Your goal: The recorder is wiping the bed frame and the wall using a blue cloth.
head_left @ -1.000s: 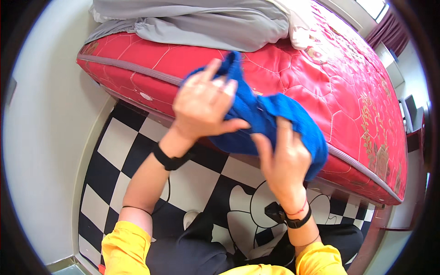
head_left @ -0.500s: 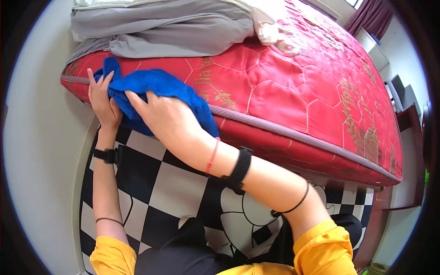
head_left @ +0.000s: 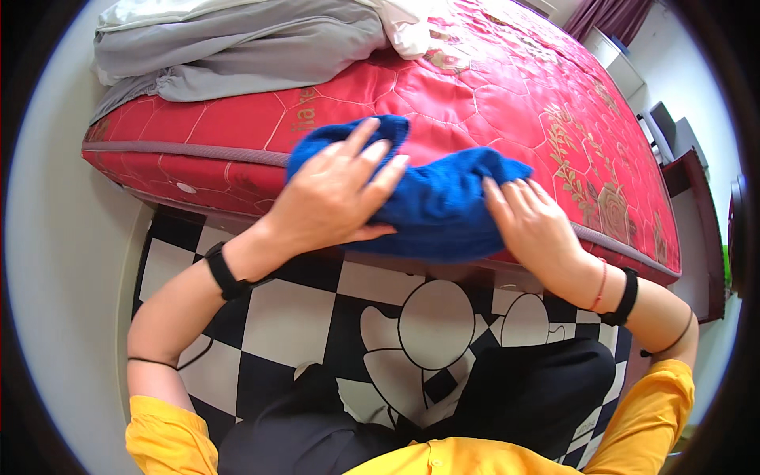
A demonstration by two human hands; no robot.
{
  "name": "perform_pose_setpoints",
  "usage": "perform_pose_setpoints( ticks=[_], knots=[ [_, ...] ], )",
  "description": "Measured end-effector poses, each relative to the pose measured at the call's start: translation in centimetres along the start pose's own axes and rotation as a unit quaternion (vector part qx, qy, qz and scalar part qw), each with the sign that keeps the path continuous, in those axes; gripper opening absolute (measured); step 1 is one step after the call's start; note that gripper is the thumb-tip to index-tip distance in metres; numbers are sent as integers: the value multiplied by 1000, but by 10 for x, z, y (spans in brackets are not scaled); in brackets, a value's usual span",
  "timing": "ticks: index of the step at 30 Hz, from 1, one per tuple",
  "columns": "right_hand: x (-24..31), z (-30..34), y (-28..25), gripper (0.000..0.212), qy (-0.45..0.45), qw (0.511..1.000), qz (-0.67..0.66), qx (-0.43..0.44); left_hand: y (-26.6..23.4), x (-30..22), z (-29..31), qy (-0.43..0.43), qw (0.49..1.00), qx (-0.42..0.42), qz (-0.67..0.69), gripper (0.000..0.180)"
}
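Note:
A bunched blue cloth (head_left: 443, 210) lies over the near edge of the red quilted mattress (head_left: 507, 119), part on top and part down its side. My left hand (head_left: 332, 190) rests on the cloth's left end with its fingers stretched out and apart. At the other end, my right hand (head_left: 542, 229) has its fingers bent over the cloth, gripping it; its thumb is hidden. Both wrists wear black bands.
Folded grey bedding (head_left: 237, 51) lies on the mattress at the far left, against the white wall (head_left: 63, 237). Below me is a black-and-white checkered mat (head_left: 285, 317); my legs in dark trousers rest on it. A dark red wooden furniture piece (head_left: 697, 214) stands at the right.
Both hands and the blue cloth have moved right along the mattress edge, away from its left corner. My hands are now wider apart, with the cloth stretched between them.

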State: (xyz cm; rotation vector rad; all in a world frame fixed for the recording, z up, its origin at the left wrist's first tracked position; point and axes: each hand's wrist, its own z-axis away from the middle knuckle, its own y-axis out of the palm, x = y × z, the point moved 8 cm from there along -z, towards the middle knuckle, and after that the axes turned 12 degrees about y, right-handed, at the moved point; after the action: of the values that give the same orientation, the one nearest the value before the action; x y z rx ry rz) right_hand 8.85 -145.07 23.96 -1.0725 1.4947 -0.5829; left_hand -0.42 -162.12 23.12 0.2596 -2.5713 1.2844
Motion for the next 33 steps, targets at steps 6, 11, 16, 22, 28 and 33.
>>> perform_pose_setpoints(
  ticks=[6, 11, 16, 22, 28, 33],
  knots=[
    [-50, 74, 34, 24, 62, 987, 140, 53, 41, -50, -77, 117, 993, 21, 0, 85],
    [-39, 87, 30, 40, 142, 961, 201, 124, 57, -72, -107, 167, 986, 7, -23, 62],
    [-20, 75, 23, 52, 153, 988, -20, -1, 48, -86, -95, 157, 985, -27, -64, 37],
    [0, 66, 4, 53, 80, 977, -195, -22, 63, -84, -33, 199, 967, 37, -155, 51],
    [10, 71, 38, 33, 3, 978, -178, -111, 73, -83, -6, 156, 970, 18, -183, 53],
    [29, 108, 139, 15, -142, 971, -190, -4, 165, -86, 51, -16, 811, 517, 275, 52]
  ],
)
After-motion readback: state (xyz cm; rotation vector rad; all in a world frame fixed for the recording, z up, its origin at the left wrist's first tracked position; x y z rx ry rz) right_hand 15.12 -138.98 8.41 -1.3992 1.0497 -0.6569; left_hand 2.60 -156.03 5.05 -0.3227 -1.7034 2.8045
